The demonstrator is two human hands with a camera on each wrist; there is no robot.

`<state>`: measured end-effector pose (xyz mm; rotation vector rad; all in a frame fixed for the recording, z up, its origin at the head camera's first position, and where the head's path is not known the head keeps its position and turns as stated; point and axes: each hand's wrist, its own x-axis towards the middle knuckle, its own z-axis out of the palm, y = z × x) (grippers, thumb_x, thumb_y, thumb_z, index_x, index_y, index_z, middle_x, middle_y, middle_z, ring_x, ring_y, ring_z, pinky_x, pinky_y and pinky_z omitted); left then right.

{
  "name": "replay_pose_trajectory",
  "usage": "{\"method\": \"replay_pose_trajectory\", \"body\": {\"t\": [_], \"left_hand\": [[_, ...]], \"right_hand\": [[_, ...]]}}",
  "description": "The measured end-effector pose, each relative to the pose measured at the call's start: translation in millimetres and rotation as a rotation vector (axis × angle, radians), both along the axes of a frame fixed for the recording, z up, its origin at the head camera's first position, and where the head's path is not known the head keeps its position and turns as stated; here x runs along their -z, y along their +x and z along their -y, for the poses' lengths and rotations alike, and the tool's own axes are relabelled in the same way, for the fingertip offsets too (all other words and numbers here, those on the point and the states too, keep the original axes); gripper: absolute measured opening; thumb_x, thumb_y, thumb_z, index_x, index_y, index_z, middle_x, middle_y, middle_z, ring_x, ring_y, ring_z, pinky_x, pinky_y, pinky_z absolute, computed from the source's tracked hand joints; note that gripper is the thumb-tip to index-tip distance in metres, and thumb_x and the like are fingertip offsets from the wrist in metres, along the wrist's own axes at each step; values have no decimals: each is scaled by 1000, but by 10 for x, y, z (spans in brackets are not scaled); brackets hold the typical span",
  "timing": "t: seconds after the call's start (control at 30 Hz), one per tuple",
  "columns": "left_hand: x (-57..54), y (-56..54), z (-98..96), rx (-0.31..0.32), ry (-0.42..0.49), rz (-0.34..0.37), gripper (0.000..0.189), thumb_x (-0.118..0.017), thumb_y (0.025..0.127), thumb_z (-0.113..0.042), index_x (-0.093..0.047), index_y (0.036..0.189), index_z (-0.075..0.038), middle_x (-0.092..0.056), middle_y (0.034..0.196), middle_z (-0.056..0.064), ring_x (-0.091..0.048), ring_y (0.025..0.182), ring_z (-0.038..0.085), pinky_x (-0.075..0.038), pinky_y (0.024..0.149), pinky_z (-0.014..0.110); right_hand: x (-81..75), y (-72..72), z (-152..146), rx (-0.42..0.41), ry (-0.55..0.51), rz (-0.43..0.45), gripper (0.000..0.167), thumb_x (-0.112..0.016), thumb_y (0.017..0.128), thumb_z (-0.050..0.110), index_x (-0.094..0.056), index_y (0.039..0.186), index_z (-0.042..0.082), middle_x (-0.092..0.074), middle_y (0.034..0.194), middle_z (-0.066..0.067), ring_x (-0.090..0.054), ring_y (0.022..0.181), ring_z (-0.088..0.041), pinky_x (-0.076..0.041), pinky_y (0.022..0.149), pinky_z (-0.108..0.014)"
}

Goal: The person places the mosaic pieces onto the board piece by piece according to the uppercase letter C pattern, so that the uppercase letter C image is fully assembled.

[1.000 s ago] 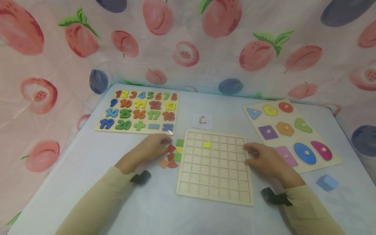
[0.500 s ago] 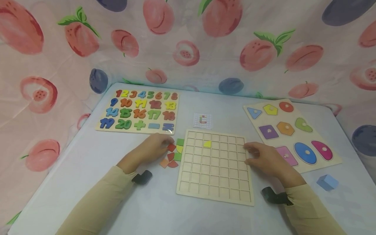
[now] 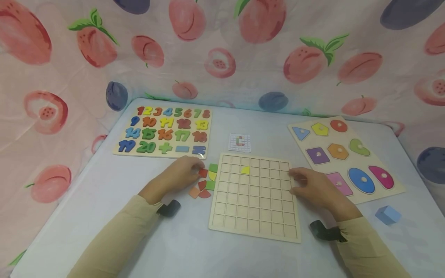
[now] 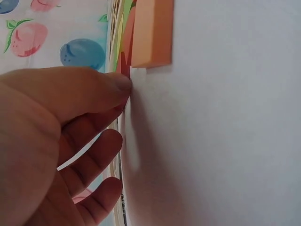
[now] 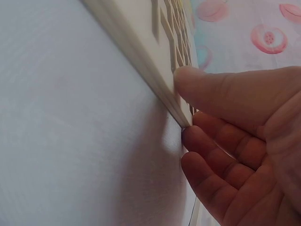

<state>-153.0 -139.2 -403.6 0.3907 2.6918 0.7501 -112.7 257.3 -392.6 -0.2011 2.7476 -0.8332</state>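
Note:
My left hand (image 3: 175, 175) pinches a red square tile (image 3: 203, 173) between thumb and forefinger, at the edge of a small group of tiles. In the left wrist view the thumb (image 4: 101, 87) lies against the red piece, and a thick orange tile (image 4: 151, 35) sits just beyond. The wooden grid board (image 3: 255, 200) lies flat in the middle, with one yellow rounded tile (image 3: 245, 170) in a cell near its top. At the board's right edge my right hand (image 3: 313, 187) holds on, its thumb (image 5: 202, 84) on the rim and fingers against the side.
Green tiles (image 3: 210, 185) and red wedges (image 3: 204, 194) lie left of the board. A pattern card (image 3: 240, 143) is behind it. A number puzzle (image 3: 161, 129) stands back left, a shape puzzle (image 3: 314, 144) right, and a blue block (image 3: 388, 215) near the right edge.
The red square tile has turned under my left fingertips, which shifted slightly right and then back. My right hand and the board have stayed in place.

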Motion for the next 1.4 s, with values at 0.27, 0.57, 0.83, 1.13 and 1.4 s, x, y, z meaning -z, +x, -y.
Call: {"method": "replay_pose_trajectory", "body": {"t": [0.27, 0.57, 0.83, 1.13, 1.4], "left_hand": [[-25, 0, 28, -16, 0, -19, 36, -73, 92, -18, -67, 126, -9, -65, 122, 5, -56, 117, 25, -47, 101, 43], [-59, -56, -62, 37, 9, -45, 34, -72, 91, -18, -69, 123, -8, -67, 114, 4, -57, 108, 22, -49, 98, 41], [-115, -99, -294, 93, 25, -26, 33, -71, 92, -18, -68, 124, -9, -64, 107, -1, -54, 97, 18, -51, 82, 30], [-116, -113, -566, 115, 55, 7, 36, -75, 91, -24, -69, 124, -12, -64, 109, -1, -55, 98, 18, -49, 81, 29], [-84, -147, -847, 164, 48, -15, 33, -73, 91, -20, -70, 122, -10, -67, 107, 1, -56, 97, 19, -48, 91, 31]], "right_hand": [[0, -4, 3, -3, -6, 9, 55, -77, 85, 18, -59, 135, 5, -60, 133, -23, -56, 121, -43, -45, 98, -57], [-8, 5, 7, -4, -2, 11, 55, -77, 86, 18, -58, 136, 6, -58, 135, -23, -55, 122, -44, -45, 98, -58], [0, 3, 6, -5, -4, 2, 55, -78, 85, 18, -58, 135, 5, -59, 134, -24, -55, 121, -45, -45, 98, -58], [8, -2, 7, -5, -4, 9, 56, -78, 85, 18, -58, 135, 4, -59, 133, -24, -56, 120, -45, -45, 97, -58], [12, 0, 2, -5, -4, -2, 55, -78, 85, 18, -59, 135, 4, -59, 132, -24, -56, 119, -45, -45, 97, -58]]}}
